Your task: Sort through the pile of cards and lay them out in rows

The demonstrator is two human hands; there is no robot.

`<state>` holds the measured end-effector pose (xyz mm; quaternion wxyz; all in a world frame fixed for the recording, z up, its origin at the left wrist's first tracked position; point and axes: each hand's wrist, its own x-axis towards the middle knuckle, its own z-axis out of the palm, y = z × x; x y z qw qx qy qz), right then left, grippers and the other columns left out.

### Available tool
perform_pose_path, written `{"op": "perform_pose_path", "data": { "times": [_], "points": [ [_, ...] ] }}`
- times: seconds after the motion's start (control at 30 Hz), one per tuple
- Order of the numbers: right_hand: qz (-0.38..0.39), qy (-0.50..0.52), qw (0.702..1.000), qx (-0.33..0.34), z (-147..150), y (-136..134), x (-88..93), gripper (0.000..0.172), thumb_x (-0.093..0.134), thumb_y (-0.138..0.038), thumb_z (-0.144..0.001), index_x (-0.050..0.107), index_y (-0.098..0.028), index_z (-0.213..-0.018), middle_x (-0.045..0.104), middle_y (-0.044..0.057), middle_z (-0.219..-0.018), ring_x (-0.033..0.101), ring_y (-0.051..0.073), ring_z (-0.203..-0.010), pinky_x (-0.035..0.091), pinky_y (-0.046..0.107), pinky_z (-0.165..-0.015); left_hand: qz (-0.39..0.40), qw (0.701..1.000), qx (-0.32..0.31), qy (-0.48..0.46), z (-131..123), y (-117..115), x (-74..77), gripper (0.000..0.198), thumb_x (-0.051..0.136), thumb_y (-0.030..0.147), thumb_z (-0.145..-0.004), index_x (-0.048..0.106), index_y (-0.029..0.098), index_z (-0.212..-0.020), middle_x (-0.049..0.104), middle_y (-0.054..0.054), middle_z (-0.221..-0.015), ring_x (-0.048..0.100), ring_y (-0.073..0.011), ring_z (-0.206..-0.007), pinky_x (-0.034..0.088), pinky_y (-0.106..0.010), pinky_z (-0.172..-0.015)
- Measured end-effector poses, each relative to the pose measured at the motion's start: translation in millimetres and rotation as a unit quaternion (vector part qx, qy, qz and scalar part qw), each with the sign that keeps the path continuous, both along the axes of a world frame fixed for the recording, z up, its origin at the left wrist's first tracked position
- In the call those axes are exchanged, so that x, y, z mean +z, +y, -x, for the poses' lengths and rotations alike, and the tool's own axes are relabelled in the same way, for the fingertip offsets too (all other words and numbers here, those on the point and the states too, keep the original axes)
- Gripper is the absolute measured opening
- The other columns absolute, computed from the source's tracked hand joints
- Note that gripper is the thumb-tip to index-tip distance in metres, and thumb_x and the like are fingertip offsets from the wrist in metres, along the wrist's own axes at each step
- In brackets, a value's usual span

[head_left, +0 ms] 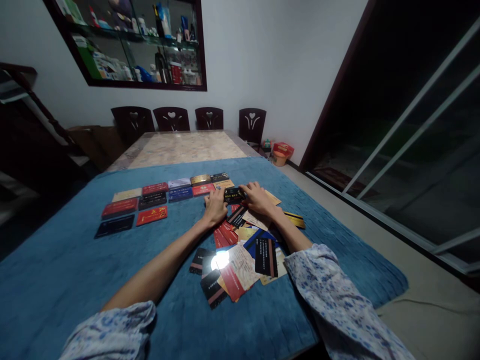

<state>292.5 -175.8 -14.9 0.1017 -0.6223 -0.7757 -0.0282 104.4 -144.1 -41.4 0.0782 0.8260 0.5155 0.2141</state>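
Observation:
A black card with gold lettering [233, 195] lies between my two hands. My left hand [215, 206] has its fingers closed at the card's left edge. At its right edge, my right hand [258, 197] grips it with bent fingers. Below both hands spreads a loose heap of overlapping cards: red cards [225, 234], a black striped card [266, 257], a blue card [252, 242] and a gold card [295, 220]. To the left sit cards in rows, among them a red card [152, 215], a dark navy card [114, 226] and a blue card [180, 194].
A blue cloth [168, 280] covers the near part of the table; the marbled tabletop [187, 145] shows beyond it. Dark chairs [171, 119] stand along the far side. A glass-shelved cabinet [131, 37] is set in the wall. An orange tub [279, 158] stands on the floor.

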Motion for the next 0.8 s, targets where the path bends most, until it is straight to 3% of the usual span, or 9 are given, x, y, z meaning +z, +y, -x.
{"op": "perform_pose_path", "data": {
  "times": [0.2, 0.33, 0.6, 0.8],
  "points": [
    [-0.004, -0.036, 0.999, 0.008, -2, 7, -2.5, 0.053, 0.063, -0.027, -0.091, 0.052, -0.022, -0.143, 0.052, 0.016, -0.141, 0.042, 0.032, -0.126, 0.045, 0.041, -0.092, -0.007, 1.000, 0.017, 0.000, 0, -2, 1.5, 0.055, 0.056, 0.011, -0.086, 0.049, 0.020, -0.140, 0.056, -0.015, -0.135, 0.048, -0.0333, -0.128, 0.042, -0.046, -0.098],
    [0.009, -0.047, 0.999, 0.015, -4, 12, -0.6, 0.053, 0.063, -0.028, -0.090, 0.053, -0.021, -0.142, 0.052, 0.016, -0.143, 0.042, 0.032, -0.126, 0.045, 0.043, -0.092, -0.018, 1.000, 0.012, -0.022, 0, 0, 0.5, 0.055, 0.059, 0.009, -0.082, 0.051, 0.022, -0.136, 0.049, -0.013, -0.143, 0.044, -0.0327, -0.132, 0.041, -0.046, -0.100],
    [0.033, -0.064, 0.997, 0.038, -6, 16, 10.2, 0.046, 0.060, -0.027, -0.091, 0.057, -0.021, -0.136, 0.052, 0.014, -0.144, 0.043, 0.031, -0.125, 0.046, 0.041, -0.091, -0.016, 1.000, -0.016, -0.006, 5, 7, -1.2, 0.054, 0.061, 0.014, -0.083, 0.051, 0.023, -0.135, 0.053, -0.013, -0.137, 0.044, -0.0327, -0.129, 0.040, -0.047, -0.099],
    [0.047, -0.082, 0.994, 0.054, -5, 20, 21.6, 0.050, 0.063, -0.030, -0.091, 0.055, -0.019, -0.140, 0.053, 0.016, -0.143, 0.043, 0.031, -0.126, 0.046, 0.042, -0.092, -0.033, 0.998, -0.037, 0.043, 10, 13, 5.7, 0.049, 0.059, 0.016, -0.085, 0.052, 0.022, -0.133, 0.052, -0.014, -0.136, 0.044, -0.0337, -0.127, 0.038, -0.052, -0.101]
  ]
}}
